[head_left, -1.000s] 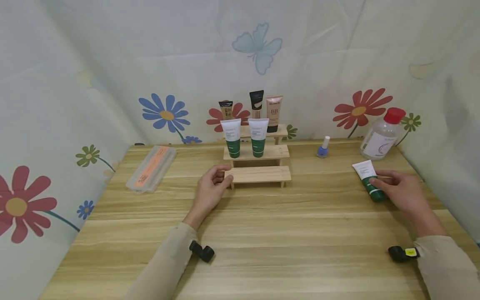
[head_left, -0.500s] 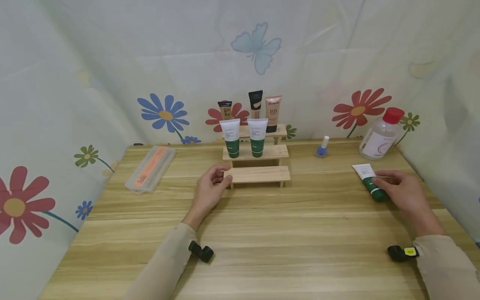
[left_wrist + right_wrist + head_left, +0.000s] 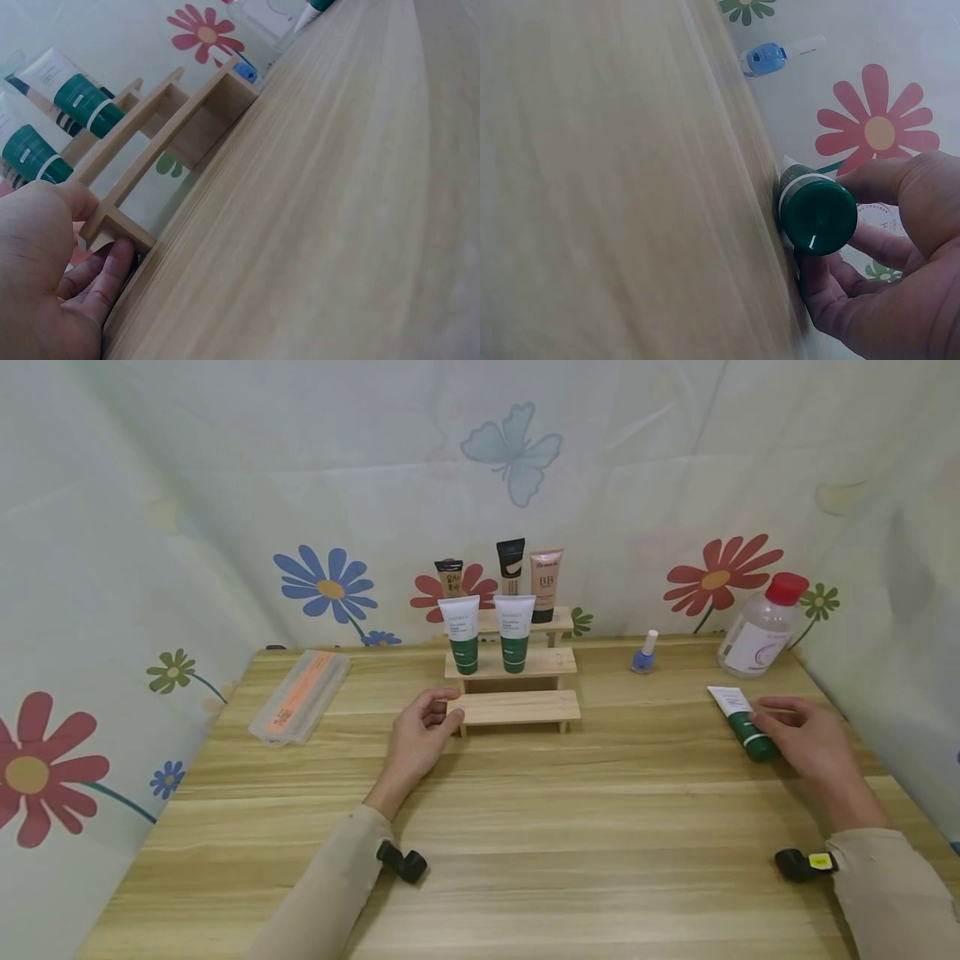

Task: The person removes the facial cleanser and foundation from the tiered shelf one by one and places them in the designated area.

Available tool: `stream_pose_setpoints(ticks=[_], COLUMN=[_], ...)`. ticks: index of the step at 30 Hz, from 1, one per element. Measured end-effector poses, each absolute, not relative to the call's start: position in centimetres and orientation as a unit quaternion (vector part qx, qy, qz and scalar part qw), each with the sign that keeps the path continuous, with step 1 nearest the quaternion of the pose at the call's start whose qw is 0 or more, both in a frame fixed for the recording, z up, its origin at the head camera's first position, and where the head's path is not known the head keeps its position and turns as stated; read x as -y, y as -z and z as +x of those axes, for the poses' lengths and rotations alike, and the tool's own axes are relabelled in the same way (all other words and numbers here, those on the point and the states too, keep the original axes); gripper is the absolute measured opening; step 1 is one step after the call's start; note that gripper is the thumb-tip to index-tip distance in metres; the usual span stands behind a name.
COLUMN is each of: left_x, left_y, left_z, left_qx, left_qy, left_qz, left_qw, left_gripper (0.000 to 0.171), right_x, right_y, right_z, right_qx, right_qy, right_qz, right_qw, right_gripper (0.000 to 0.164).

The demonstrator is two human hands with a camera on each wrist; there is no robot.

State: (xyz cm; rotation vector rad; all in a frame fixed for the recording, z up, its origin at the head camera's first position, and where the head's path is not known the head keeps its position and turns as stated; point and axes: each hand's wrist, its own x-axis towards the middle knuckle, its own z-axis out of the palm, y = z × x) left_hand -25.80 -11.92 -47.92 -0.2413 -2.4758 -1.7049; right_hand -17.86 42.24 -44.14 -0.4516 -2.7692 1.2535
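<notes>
In the head view my left hand (image 3: 422, 735) grips the left end of the lowest step of a wooden three-step stand (image 3: 517, 708). Its thumb lies on the step, and fingers curl by the end leg in the left wrist view. At the right, my right hand (image 3: 813, 743) pinches a white-and-green squeeze tube (image 3: 742, 722) between thumb and fingers. The tube slants low at the tabletop, its green cap (image 3: 821, 217) facing the right wrist camera. Two matching tubes, a left one (image 3: 463, 635) and a right one (image 3: 514, 633), stand cap-down on the middle step.
Behind them are a gold-and-black tube (image 3: 450, 578), a black-topped tube (image 3: 512, 567) and a pink BB tube (image 3: 545, 583). A blue nail polish bottle (image 3: 643, 653) and a red-capped clear bottle (image 3: 759, 631) stand at the right. A flat clear case (image 3: 302, 697) lies left.
The tube in my right hand has tipped down flatter toward the table and shifted slightly right. My left hand keeps its hold on the stand.
</notes>
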Motion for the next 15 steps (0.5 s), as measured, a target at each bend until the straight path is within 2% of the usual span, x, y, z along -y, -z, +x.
stream_pose_setpoints(ticks=[10, 15], left_x=[11.9, 11.9], left_y=[47.7, 47.8], left_z=[-25.7, -25.7], left_qx=[0.821, 0.819], left_qy=[0.562, 0.564], left_qz=[-0.081, -0.083], left_qw=[0.06, 0.062], left_gripper=[0.029, 0.028], right_x=[-42.0, -40.4], right_y=[42.7, 40.8], right_z=[-18.0, -18.3], right_qx=[0.886, 0.864], right_qy=[-0.423, -0.459], right_qz=[-0.181, -0.166], right_qw=[0.063, 0.125], right_gripper=[0.068, 0.068])
